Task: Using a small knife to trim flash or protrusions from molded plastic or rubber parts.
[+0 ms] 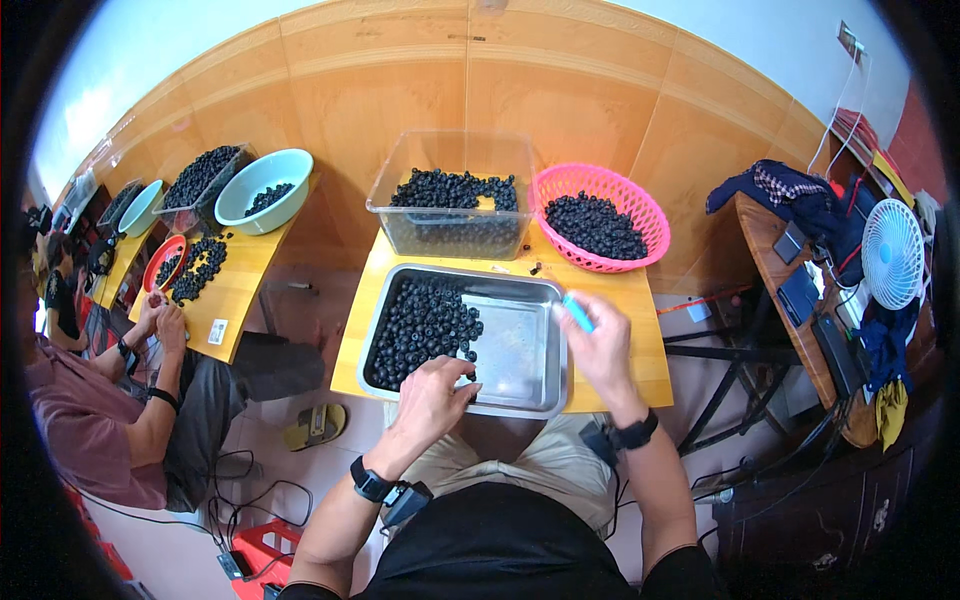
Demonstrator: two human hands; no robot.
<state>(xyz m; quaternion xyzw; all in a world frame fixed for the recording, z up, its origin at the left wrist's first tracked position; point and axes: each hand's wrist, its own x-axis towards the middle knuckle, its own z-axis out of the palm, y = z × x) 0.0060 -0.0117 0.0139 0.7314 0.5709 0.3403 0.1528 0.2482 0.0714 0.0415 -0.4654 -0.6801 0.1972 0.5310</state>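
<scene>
A metal tray [525, 345] lies on the wooden table in front of me, with many small round black pieces [420, 325] heaped over its left half; some seem to have a hole in the middle. Over the tray's near edge, my left hand [432, 400] is closed, thumb and fingers pinching one small black piece [471, 376]. My right hand [604, 348], at the tray's right rim, is wrapped round a tool with a turquoise handle [578, 314]. Its working end cannot be made out.
Behind the tray stand a clear plastic bin [450, 238] and a pink basket [657, 222], both holding black pieces. At left, a co-worker [110, 420] sits at another table with a pale green basin [300, 200]. A fan [892, 253] stands on the right-hand table. Cables [285, 500] lie on the floor.
</scene>
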